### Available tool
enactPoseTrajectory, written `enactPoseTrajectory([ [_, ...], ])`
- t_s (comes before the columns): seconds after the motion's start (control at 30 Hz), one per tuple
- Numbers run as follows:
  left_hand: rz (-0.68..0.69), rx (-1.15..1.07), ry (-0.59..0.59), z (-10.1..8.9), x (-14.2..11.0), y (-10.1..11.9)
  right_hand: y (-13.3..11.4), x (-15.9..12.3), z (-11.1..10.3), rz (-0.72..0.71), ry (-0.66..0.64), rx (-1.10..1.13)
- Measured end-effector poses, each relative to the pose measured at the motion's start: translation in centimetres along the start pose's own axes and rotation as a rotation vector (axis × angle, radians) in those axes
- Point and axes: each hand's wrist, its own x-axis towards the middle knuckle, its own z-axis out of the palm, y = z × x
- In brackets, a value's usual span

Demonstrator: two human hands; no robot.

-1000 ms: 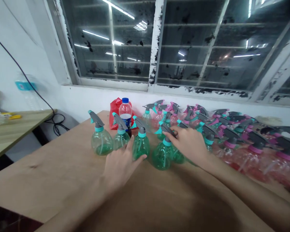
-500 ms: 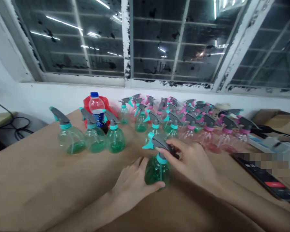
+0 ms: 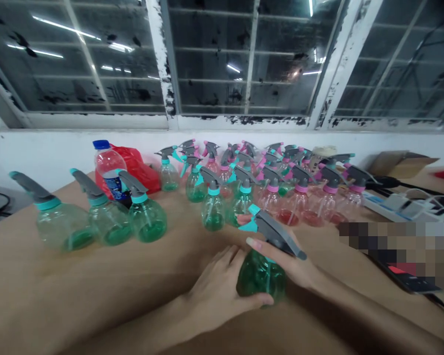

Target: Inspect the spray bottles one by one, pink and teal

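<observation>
A green spray bottle [image 3: 257, 273] with a turquoise collar and a grey and turquoise spray head [image 3: 276, 231] stands in front of me, green liquid inside. My left hand [image 3: 220, 283] is wrapped round the left side of its body, thumb across the front. At the neck, just under the spray head, my right hand [image 3: 299, 266] grips with its thumb in front and fingertips showing behind the nozzle. Part of the right hand is hidden by the spray head. Beyond my hands stands another green spray bottle [image 3: 213, 217].
Three green spray bottles [image 3: 148, 222] stand at the left, before a blue-capped drink bottle [image 3: 109, 165] and a red plastic bag [image 3: 142, 170]. Several pink spray bottles [image 3: 314, 209] stand in rows toward the wall. A power strip [image 3: 388, 207] and a phone [image 3: 410, 281] lie at the right.
The view has swung to the right, so the table's things sit further left. My right hand has shifted from the back of the spray head to round the neck. My left hand keeps its hold.
</observation>
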Motion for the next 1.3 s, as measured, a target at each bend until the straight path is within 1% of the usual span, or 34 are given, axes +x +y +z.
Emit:
enactPoseTrajectory([
  [0.1,0.024,0.016,-0.029,0.7,0.2,-1.3,0.4,0.4,-0.5,-0.031,-0.015,0.046],
  [0.27,0.026,0.169,-0.123,1.7,-0.6,-4.5,0.8,1.2,-0.7,-0.09,-0.016,0.012],
  [0.37,0.032,0.223,-0.112,1.6,-0.8,-5.5,1.1,1.8,-0.6,-0.077,-0.013,-0.005],
  [0.63,-0.007,0.262,-0.143,1.3,-0.9,-5.6,2.2,2.8,-0.5,-0.05,-0.036,-0.076],
  [0.77,-0.027,0.277,-0.148,1.4,-1.0,-5.8,2.4,3.2,-0.5,-0.057,0.006,-0.105],
  [0.97,-0.031,0.265,-0.084,1.3,-1.1,-6.1,2.7,3.8,-0.4,-0.058,-0.054,-0.051],
  [1.07,-0.044,0.272,-0.047,1.3,-1.1,-6.2,2.8,4.2,-0.1,-0.061,-0.037,-0.014],
  [1.3,-0.043,0.295,-0.055,1.4,-1.2,-6.2,2.7,4.5,0.2,-0.059,-0.033,0.018],
])
